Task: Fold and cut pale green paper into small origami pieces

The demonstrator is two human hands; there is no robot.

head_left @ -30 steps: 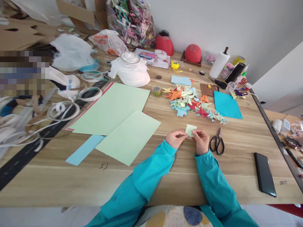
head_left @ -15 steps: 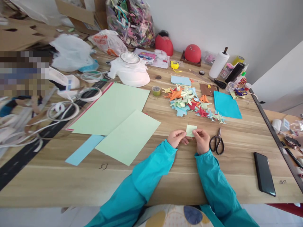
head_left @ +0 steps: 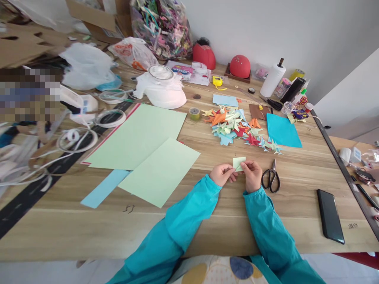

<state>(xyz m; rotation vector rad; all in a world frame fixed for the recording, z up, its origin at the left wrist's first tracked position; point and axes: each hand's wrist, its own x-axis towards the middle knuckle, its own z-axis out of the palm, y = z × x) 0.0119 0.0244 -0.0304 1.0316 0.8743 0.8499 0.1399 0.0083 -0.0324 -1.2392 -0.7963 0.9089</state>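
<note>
A small pale green square of paper (head_left: pixel 238 161) is pinched between my two hands, just above the wooden table. My left hand (head_left: pixel 221 174) grips its lower left corner between thumb and fingers. On the other side, my right hand (head_left: pixel 252 174) pinches the right edge, the thumb lying over the paper. A faint diagonal crease seems to run across the square. Black-handled scissors (head_left: pixel 271 177) lie to the right of my right hand. Beyond my hands is a heap of folded paper cranes (head_left: pixel 233 124) in green, orange, red and blue.
Large green paper sheets (head_left: pixel 161 173) lie to the left, over a blue strip (head_left: pixel 103 189). A black phone (head_left: pixel 331 216) rests at the right. Behind stand a thread spool (head_left: pixel 194 113), a turquoise cloth-like square (head_left: pixel 283 130), blue paper pieces (head_left: pixel 225 100) and a white bottle-shaped roll (head_left: pixel 272 81).
My left thumb has shifted slightly inward along the paper's lower edge, and a diagonal line now shows on the square. The whole view has moved a little.
</note>
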